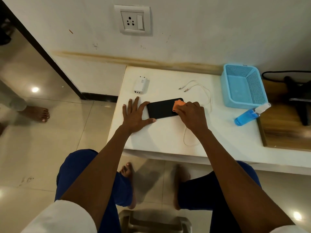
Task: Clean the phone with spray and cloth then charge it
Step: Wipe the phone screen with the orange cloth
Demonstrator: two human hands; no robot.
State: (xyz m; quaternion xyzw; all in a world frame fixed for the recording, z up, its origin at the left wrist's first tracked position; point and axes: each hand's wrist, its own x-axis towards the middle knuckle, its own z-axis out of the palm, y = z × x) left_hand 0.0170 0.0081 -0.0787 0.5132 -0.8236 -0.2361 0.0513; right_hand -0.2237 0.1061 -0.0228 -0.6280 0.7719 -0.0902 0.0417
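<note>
A black phone (162, 109) lies flat on the white table (168, 135). My left hand (134, 115) rests flat beside its left end, with thumb and forefinger braced against the phone's edges. My right hand (191, 113) grips a bunched orange cloth (178, 105) and presses it on the phone's right end. A blue spray bottle (250, 114) lies on its side at the right. A white charger (141, 85) sits at the back left of the table. A white cable (200, 89) curls behind the phone and runs under my right hand.
A light blue mesh basket (242, 84) stands at the back right. A wall socket (133, 21) is mounted above the table. A wooden surface (284, 132) adjoins the table on the right. Another person's bare foot (38, 113) stands on the tiled floor at left.
</note>
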